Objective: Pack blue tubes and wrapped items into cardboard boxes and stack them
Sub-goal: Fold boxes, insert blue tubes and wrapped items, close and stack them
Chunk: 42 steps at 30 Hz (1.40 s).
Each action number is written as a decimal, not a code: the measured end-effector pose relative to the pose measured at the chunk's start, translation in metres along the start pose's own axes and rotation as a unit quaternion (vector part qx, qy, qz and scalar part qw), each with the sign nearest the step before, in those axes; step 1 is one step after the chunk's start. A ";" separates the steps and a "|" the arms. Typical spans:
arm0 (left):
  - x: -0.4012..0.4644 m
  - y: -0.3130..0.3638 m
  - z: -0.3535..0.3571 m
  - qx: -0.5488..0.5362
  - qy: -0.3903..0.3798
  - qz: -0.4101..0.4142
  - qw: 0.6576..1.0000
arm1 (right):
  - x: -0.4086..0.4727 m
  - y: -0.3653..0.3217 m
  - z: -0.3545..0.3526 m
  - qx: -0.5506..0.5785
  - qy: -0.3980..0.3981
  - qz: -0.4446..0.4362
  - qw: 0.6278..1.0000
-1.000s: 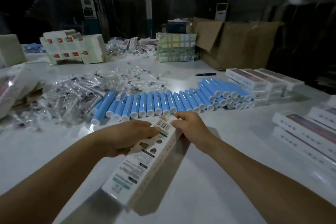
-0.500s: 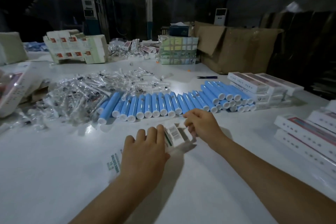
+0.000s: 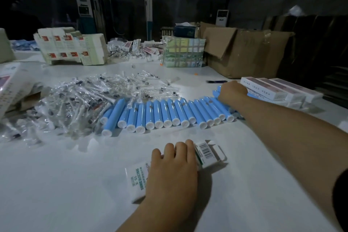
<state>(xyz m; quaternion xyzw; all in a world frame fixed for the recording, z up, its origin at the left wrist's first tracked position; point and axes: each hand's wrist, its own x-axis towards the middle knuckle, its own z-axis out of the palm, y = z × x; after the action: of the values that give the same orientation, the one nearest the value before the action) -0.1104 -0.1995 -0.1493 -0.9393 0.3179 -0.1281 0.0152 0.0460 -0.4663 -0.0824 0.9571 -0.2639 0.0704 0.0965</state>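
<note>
1. Right, the white surface (image 3: 56, 184) carries everything, laid out within arm's reach.
2. Wrapped items (image 3: 71, 103) lie heaped at the left, beside the tubes (image 3: 169, 113), lined up for quick picking.
3. Left hand (image 3: 173, 169) presses flat on the box (image 3: 207, 153), likely pinning it for loading.
4. Right hand (image 3: 232, 90) is on the row's far end; its grip I cannot tell.

We are in a dim warehouse-like packing workshop: a big white work table (image 3: 56, 184) carries batches of blue tubes (image 3: 169, 113), plastic-wrapped items (image 3: 75, 100) and flat printed cartons (image 3: 71, 47), with a large cardboard box (image 3: 254, 52) and industrial machinery (image 3: 116, 2) behind.
</note>
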 end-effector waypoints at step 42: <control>0.000 -0.019 -0.008 -0.015 0.038 -0.052 0.998 | -0.190 -0.005 0.006 0.683 0.040 0.015 0.729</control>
<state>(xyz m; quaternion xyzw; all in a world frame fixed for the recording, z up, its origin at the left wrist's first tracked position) -0.1009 -0.1837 -0.1390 -0.9491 0.2710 -0.1596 -0.0180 -0.1123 -0.3696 -0.1239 0.7565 -0.1551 0.2716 -0.5744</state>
